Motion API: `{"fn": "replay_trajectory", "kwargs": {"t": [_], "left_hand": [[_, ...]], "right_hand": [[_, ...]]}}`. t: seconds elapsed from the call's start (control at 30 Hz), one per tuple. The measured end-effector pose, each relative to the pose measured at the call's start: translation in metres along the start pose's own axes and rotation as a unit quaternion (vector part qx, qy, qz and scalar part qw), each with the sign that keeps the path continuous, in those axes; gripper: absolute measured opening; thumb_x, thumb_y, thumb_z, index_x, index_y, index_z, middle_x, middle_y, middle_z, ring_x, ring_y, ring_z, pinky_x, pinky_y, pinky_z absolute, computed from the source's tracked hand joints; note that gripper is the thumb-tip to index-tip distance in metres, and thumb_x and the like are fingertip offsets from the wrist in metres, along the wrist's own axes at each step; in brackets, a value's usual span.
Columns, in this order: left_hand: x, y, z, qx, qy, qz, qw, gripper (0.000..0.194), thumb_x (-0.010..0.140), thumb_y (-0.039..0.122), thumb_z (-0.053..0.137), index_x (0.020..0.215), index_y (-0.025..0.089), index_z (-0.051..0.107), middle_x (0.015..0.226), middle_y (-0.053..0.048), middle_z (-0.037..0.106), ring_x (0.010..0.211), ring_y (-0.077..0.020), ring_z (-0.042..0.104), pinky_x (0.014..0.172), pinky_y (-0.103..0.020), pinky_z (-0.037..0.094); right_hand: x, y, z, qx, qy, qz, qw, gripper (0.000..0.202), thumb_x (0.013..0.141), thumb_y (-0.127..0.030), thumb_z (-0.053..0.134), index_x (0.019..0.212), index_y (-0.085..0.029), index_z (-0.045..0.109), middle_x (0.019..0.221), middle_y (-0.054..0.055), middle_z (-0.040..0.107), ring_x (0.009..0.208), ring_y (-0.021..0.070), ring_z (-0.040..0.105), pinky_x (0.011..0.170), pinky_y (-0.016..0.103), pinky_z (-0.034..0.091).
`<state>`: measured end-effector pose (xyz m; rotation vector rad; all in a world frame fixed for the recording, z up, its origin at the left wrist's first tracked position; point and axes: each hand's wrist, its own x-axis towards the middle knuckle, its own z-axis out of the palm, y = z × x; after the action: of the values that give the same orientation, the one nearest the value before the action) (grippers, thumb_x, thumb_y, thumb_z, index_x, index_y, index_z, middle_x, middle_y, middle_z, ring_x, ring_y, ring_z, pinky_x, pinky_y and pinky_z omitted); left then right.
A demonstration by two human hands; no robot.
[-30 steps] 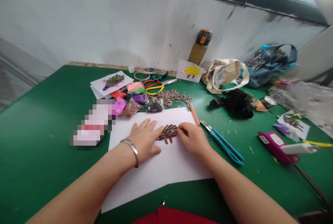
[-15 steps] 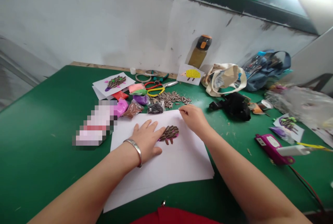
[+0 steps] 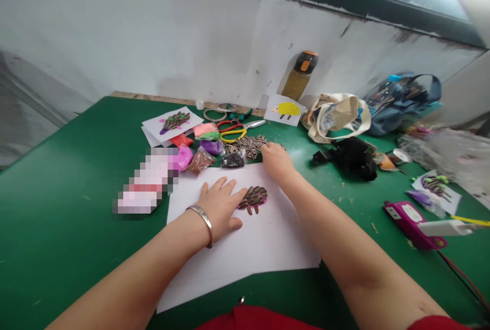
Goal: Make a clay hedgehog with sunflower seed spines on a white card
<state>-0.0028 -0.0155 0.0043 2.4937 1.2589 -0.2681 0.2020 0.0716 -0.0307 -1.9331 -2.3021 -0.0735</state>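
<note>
My left hand [image 3: 222,206], with a silver bangle on its wrist, lies flat with fingers spread on a sheet of white paper [image 3: 275,248]. Beside its fingertips, a hedgehog figure [image 3: 254,197] covered in overlapping sunflower seeds has pink edging and brown legs. My right hand [image 3: 276,160] is at the near right side of a pile of loose sunflower seeds [image 3: 248,145], its fingers curled together and pointing down. Whatever is between those fingertips is hidden.
Bags of coloured clay [image 3: 201,160], scissors [image 3: 233,135] and a finished seed picture [image 3: 174,121] lie left of the pile. A bottle [image 3: 300,75] stands by the wall. Rightward are a cloth bag [image 3: 337,118], black cloth [image 3: 352,159] and a magenta device [image 3: 413,225] with wires.
My right hand has moved from the paper's top edge to the seed pile. My left hand stays on the paper. The view has shifted slightly.
</note>
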Motion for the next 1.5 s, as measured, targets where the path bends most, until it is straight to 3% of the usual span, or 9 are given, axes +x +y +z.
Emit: {"fn": "replay_trajectory", "kwargs": {"t": [0.13,0.2,0.27,0.37,0.5,0.7,1.0,1.5], "left_hand": [[0.000,0.000,0.000,-0.001,0.003,0.004,1.000,0.067,0.074,0.039,0.061,0.136,0.027,0.040,0.141,-0.013,0.040,0.132,-0.0386,0.028,0.097,-0.064,0.032],[0.000,0.000,0.001,-0.001,0.004,0.005,1.000,0.067,0.074,0.039,0.061,0.136,0.026,0.040,0.142,-0.013,0.039,0.132,-0.0392,0.027,0.096,-0.065,0.032],[0.000,0.000,0.001,-0.001,0.001,0.003,1.000,0.068,0.073,0.039,0.061,0.136,0.026,0.040,0.143,-0.014,0.038,0.133,-0.0395,0.027,0.097,-0.065,0.032],[0.001,0.000,0.000,-0.005,-0.003,0.001,1.000,0.067,0.074,0.039,0.061,0.136,0.027,0.040,0.144,-0.013,0.037,0.132,-0.0391,0.028,0.097,-0.064,0.032],[0.001,0.000,0.000,0.004,-0.006,0.006,1.000,0.067,0.074,0.039,0.060,0.136,0.028,0.040,0.144,-0.011,0.037,0.132,-0.0366,0.028,0.098,-0.059,0.034],[0.002,-0.003,0.005,0.005,0.010,0.011,1.000,0.067,0.073,0.038,0.062,0.136,0.027,0.040,0.143,-0.012,0.038,0.131,-0.0383,0.028,0.098,-0.059,0.035],[0.003,-0.004,0.009,0.012,0.013,0.005,1.000,0.067,0.074,0.039,0.062,0.136,0.028,0.040,0.145,-0.012,0.036,0.132,-0.0376,0.027,0.098,-0.060,0.033],[0.004,-0.001,0.004,0.005,0.001,0.005,1.000,0.065,0.074,0.038,0.063,0.134,0.028,0.041,0.141,-0.011,0.039,0.129,-0.0382,0.031,0.096,-0.059,0.036]], "right_hand": [[-0.021,0.000,-0.011,0.023,0.031,0.025,0.999,0.028,0.084,-0.004,0.036,0.094,-0.015,0.060,0.095,0.013,0.060,0.090,0.0236,0.054,0.077,0.032,0.039],[-0.042,0.001,-0.018,0.136,0.077,0.047,0.987,0.025,0.087,-0.012,0.036,0.094,-0.016,0.060,0.092,0.010,0.062,0.087,0.0216,0.056,0.076,0.030,0.041],[-0.068,0.001,-0.023,0.243,0.083,0.061,0.965,0.022,0.087,-0.018,0.039,0.093,-0.019,0.061,0.085,0.006,0.063,0.081,0.0194,0.057,0.075,0.030,0.042],[-0.101,0.000,-0.024,0.365,0.047,0.109,0.923,0.024,0.086,-0.026,0.044,0.101,-0.022,0.063,0.073,0.001,0.063,0.066,0.0165,0.057,0.068,0.029,0.045],[-0.121,-0.006,-0.019,0.460,-0.034,0.157,0.873,0.020,0.082,-0.031,0.052,0.090,-0.021,0.067,0.064,0.000,0.063,0.057,0.0151,0.058,0.058,0.027,0.046],[-0.119,-0.009,-0.016,0.422,-0.007,0.117,0.899,0.014,0.081,-0.027,0.053,0.081,-0.021,0.066,0.070,-0.001,0.064,0.063,0.0140,0.056,0.060,0.025,0.042],[-0.119,-0.016,-0.018,0.352,-0.027,0.068,0.933,0.016,0.084,-0.022,0.047,0.083,-0.021,0.064,0.070,-0.001,0.064,0.064,0.0141,0.056,0.061,0.024,0.039],[-0.115,-0.021,-0.018,0.319,-0.053,0.042,0.945,0.010,0.084,-0.021,0.047,0.077,-0.021,0.054,0.070,-0.003,0.060,0.062,0.0120,0.051,0.059,0.023,0.034]]}}
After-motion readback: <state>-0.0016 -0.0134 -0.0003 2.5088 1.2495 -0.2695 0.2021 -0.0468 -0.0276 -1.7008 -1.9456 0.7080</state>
